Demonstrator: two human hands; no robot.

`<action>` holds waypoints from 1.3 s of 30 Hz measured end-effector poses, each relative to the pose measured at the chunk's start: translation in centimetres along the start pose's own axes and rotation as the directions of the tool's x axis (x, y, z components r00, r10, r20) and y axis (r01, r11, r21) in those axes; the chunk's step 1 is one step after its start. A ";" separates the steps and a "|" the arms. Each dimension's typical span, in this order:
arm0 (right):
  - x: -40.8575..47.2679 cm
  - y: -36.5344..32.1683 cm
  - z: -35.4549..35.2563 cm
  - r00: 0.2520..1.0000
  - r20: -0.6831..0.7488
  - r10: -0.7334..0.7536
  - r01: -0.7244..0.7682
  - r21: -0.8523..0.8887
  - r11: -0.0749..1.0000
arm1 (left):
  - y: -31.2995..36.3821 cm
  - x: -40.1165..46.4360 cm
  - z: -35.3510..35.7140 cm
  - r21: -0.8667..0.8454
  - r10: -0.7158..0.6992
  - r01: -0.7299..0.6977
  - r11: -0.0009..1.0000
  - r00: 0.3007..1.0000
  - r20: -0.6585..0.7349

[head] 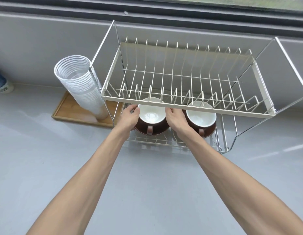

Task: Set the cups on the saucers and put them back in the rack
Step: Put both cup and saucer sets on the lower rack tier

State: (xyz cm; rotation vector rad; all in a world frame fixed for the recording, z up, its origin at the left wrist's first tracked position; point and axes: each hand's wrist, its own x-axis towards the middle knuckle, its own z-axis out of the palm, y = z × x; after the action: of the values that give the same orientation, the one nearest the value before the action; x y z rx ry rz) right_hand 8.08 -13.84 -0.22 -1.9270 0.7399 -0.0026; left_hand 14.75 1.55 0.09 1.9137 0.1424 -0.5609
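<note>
Two brown cups with white insides stand on brown saucers on the lower shelf of a two-tier wire dish rack (186, 108). The left cup (151, 114) sits on its saucer (160, 130), handle facing me. My left hand (129, 117) grips the saucer's left edge and my right hand (175, 120) grips its right edge. The right cup (200, 117) rests on its saucer (211, 131) just right of my right hand, partly hidden by my wrist.
The upper tier of the rack, with its white plate dividers, overhangs the cups. A tall stack of clear plastic cups (83, 87) stands on a wooden tray (71, 111) at the rack's left. A blue-white bottle (2, 83) sits far left. Grey counter (147, 192) lies in front.
</note>
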 end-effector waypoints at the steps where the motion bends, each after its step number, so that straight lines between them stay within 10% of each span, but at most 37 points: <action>1: -0.1 0.0 0.0 1.000 0.001 -0.004 0.004 -0.002 1.000 | 0.1 -0.1 0.0 0.008 0.013 -0.013 1.000 1.000 -0.001; 21: -7.5 -0.7 -3.5 0.982 0.178 -0.069 0.110 -0.234 0.966 | -1.0 -8.1 -1.7 0.385 0.081 -0.152 0.910 0.978 0.194; 27: -10.1 0.7 -5.7 0.959 0.281 -0.022 0.138 -0.401 0.906 | -0.5 -10.8 0.2 0.647 0.148 -0.330 0.687 0.936 0.320; 34: -11.1 3.0 -9.4 0.988 0.108 -0.106 0.149 -0.805 0.574 | 0.6 -11.1 4.3 0.813 0.306 -0.421 0.402 0.899 0.313; 39: -9.5 4.7 -10.9 0.943 -0.063 -0.328 0.181 -0.729 0.660 | 1.9 -11.0 8.4 0.624 0.470 -0.425 0.656 0.877 0.103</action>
State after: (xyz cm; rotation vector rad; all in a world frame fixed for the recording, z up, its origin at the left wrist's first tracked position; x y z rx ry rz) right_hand -5.42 -19.40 4.01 -2.8215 0.6270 -0.0865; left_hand 3.11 -4.99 4.00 2.5098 -0.5475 -0.1997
